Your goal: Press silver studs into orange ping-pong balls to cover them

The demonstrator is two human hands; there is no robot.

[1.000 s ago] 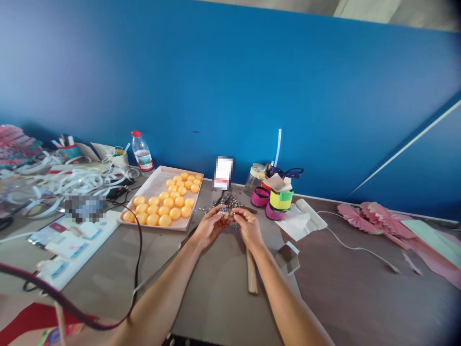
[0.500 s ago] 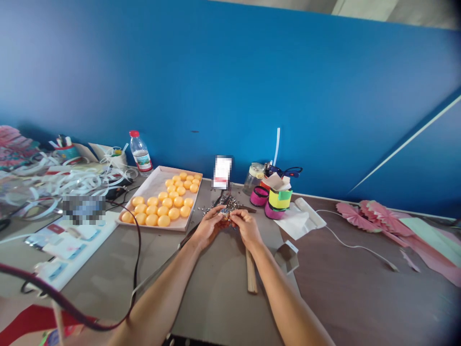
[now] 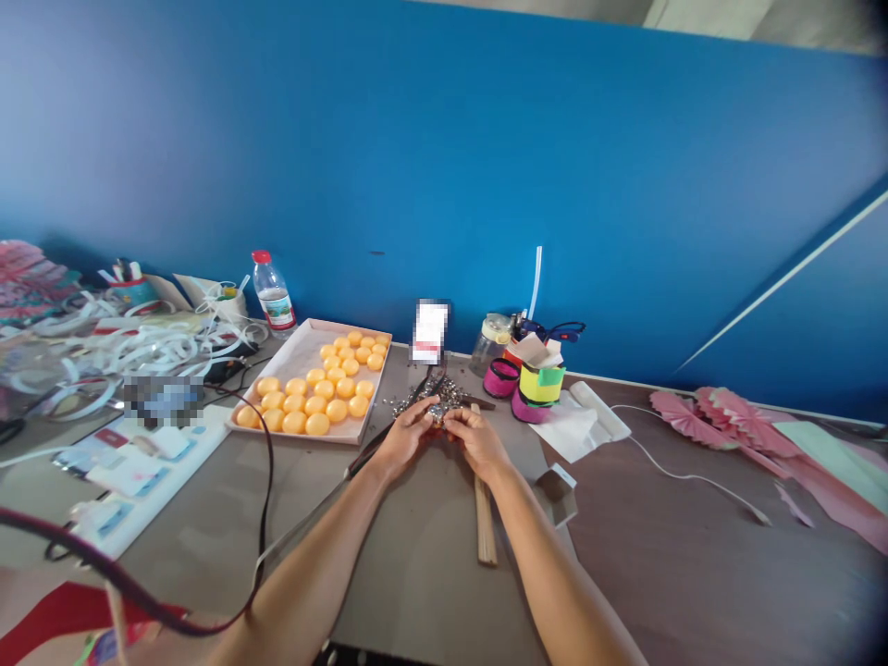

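Over the middle of the desk, my left hand (image 3: 408, 438) and my right hand (image 3: 480, 442) meet with their fingertips closed on a small shiny silver piece (image 3: 437, 413). Its exact kind is too small to make out, and the fingers cover part of it. Just behind the fingers lies a scattered heap of tiny silver metal bits (image 3: 454, 390). A hammer with a wooden handle (image 3: 485, 527) rests beneath and beside my right wrist, its dark head partly hidden by that hand.
Left of my hands stands a shallow box (image 3: 295, 344) of orange balls (image 3: 317, 424). A bottle (image 3: 276, 294), power strip (image 3: 156, 486) and dark cable (image 3: 269, 481) are further left. A phone (image 3: 430, 331), glass jar (image 3: 489, 344) and tape rolls (image 3: 537, 388) stand along the blue partition (image 3: 444, 166).
My hands stay in nearly the same place. The fingers have shifted slightly around the small piece, whose silver side now shows more. The view has moved a little.
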